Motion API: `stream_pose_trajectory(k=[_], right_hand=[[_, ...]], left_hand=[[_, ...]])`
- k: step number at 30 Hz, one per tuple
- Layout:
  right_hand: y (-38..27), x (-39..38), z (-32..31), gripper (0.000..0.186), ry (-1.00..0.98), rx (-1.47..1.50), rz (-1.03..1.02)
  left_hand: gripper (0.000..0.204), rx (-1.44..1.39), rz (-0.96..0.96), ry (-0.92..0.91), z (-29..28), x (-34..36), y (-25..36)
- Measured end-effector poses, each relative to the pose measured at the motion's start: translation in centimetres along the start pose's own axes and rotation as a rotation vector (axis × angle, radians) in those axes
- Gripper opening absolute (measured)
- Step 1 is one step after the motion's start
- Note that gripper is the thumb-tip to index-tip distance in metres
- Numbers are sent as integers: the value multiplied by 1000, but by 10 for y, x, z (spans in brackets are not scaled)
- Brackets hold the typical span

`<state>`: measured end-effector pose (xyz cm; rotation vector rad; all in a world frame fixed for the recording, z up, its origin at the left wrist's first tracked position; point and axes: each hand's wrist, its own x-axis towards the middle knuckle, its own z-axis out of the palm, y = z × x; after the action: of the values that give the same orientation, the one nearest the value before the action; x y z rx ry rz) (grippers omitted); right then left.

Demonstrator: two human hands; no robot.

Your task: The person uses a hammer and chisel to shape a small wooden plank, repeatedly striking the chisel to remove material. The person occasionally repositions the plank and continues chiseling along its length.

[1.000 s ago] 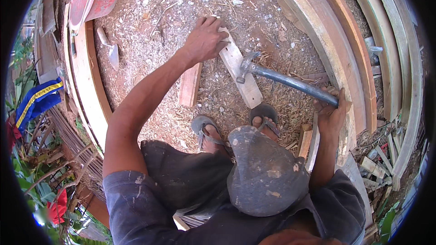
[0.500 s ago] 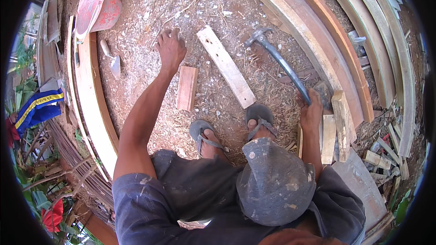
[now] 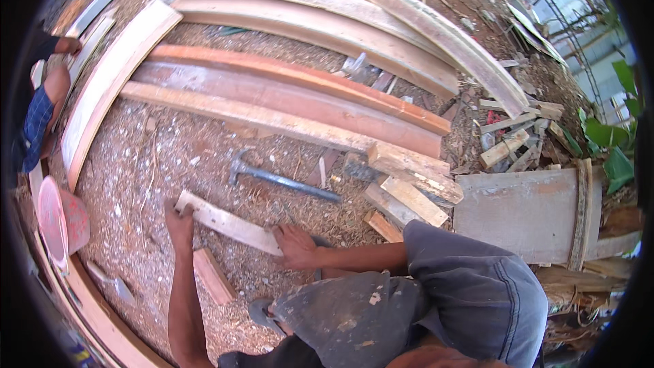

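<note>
Left hand [image 3: 180, 223], left of centre in the frame and below mid-height, grips the upper left end of a pale strip of wood [image 3: 228, 223]; right hand [image 3: 297, 247], near the lower centre, has its fingers closed over the other end. The strip slants down to the right between them, above bare, chip-strewn ground [image 3: 153, 266]. Just below it lies a short reddish block [image 3: 214, 276]. Above and to the right, a claw hammer [image 3: 283, 183] lies on the ground, apart from both hands. A trowel [image 3: 116, 284] and a pink-red bucket [image 3: 77, 221] are at the lower left. Long timber beams [image 3: 300, 99] cross the upper half. At the left edge, another person [image 3: 37, 119] wears blue checked shorts
</note>
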<state>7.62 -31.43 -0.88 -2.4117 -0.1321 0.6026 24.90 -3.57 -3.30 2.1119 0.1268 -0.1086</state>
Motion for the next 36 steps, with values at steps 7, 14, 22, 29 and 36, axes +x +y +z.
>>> stream_pose_trajectory(k=[7,14,22,29,36], right_hand=[[20,-5,33,87,172,33,-100],[22,-1,34,87,93,-21,-135],[28,1,36,83,151,-57,-189],[31,-1,38,82,187,-3,-209],[28,-3,35,86,188,12,-229]], left_hand=[[27,-378,49,103,-21,-56,84],[46,-515,44,89,-27,-80,109],[51,-435,5,-61,-37,-85,115],[47,-277,27,-59,-40,-90,112],[50,-158,22,-14,-50,-90,92]])
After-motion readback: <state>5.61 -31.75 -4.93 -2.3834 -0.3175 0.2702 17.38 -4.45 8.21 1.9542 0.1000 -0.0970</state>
